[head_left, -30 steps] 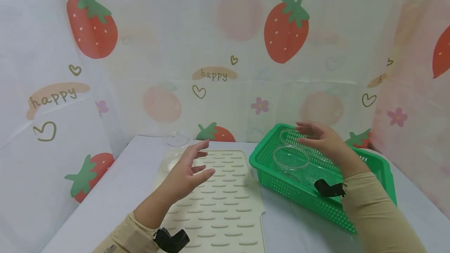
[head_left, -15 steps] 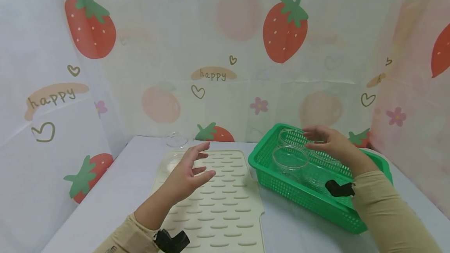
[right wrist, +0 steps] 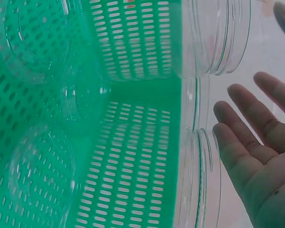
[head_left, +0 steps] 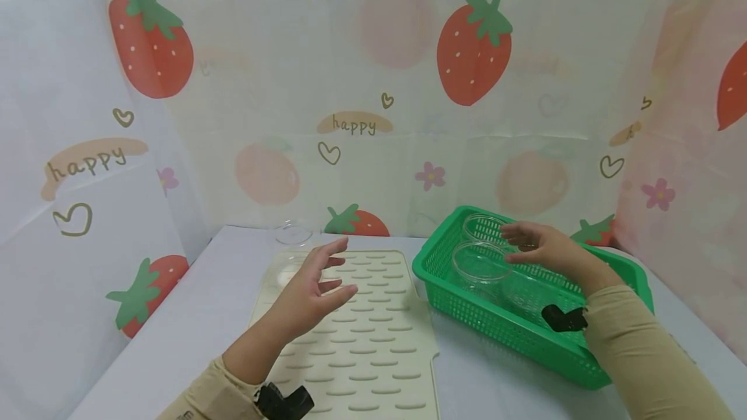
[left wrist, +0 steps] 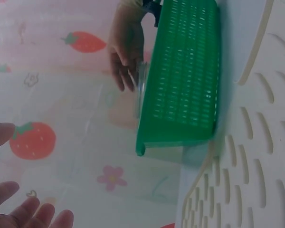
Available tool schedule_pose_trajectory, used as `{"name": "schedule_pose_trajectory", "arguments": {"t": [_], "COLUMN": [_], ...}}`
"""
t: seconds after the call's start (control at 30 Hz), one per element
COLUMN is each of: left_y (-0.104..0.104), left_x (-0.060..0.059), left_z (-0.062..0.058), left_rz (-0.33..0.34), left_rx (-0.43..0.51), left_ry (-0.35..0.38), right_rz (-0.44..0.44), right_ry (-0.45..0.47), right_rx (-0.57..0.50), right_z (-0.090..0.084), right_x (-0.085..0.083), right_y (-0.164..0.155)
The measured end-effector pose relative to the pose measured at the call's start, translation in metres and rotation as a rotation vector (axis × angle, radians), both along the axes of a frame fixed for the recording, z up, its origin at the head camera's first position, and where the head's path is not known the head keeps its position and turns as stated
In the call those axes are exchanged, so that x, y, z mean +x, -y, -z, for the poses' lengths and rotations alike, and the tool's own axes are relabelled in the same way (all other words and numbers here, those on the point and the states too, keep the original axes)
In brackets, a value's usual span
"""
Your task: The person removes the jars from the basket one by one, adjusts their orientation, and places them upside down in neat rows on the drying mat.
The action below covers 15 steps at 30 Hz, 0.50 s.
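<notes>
My right hand [head_left: 551, 251] hovers over the green basket [head_left: 508, 323], fingers extended with a slight bend and nothing in them. Clear round containers stand inside: one in front [head_left: 482, 263] and one behind it [head_left: 483, 227], partly hidden by the fingers. In the right wrist view, the fingertips of that hand [right wrist: 266, 152] lie close to the rims of clear containers [right wrist: 223, 38] rising above the basket's edge. My left hand [head_left: 306, 293] is held above the cream mat [head_left: 373, 342], thumb and fingers spread, holding nothing.
Another clear round container [head_left: 294, 233] stands at the mat's far left corner, with a faint clear shape below it, partly behind my left hand. A strawberry-print curtain [head_left: 362, 50] walls off the back and sides of the white table [head_left: 157, 349].
My right hand has shifted a little right and lower over the basket, uncovering more of the containers. The left hand has stayed almost still.
</notes>
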<state>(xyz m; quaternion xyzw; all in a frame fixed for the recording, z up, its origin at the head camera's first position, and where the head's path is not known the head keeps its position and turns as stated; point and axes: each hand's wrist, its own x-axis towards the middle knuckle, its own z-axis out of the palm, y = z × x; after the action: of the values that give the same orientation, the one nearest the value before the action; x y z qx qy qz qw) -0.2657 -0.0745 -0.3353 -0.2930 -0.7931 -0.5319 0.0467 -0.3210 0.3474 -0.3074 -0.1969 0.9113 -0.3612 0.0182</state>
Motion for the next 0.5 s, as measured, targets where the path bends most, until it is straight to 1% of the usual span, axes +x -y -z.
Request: {"name": "schedule_pose_trajectory", "arguments": {"t": [0.13, 0.27, 0.37, 0.5], "left_y": [0.0011, 0.0015, 0.0018, 0.0022], "left_x": [-0.0003, -0.0004, -0.0004, -0.0004], "left_z": [0.0016, 0.0021, 0.0022, 0.0027], "left_rz": [0.004, 0.007, 0.007, 0.007], "left_rx": [0.002, 0.004, 0.004, 0.005], "left_ry": [0.006, 0.008, 0.006, 0.004], "right_rz": [-0.007, -0.03, -0.042, -0.043], "right_ry": [0.019, 0.062, 0.095, 0.11], "right_rx": [-0.009, -0.033, -0.033, -0.026], "right_z": [0.0003, 0.003, 0.0054, 0.0063], "right_x": [0.0016, 0.0004, -0.001, -0.0011], "right_y": [-0.0005, 0.0003, 0.0018, 0.0044]}}
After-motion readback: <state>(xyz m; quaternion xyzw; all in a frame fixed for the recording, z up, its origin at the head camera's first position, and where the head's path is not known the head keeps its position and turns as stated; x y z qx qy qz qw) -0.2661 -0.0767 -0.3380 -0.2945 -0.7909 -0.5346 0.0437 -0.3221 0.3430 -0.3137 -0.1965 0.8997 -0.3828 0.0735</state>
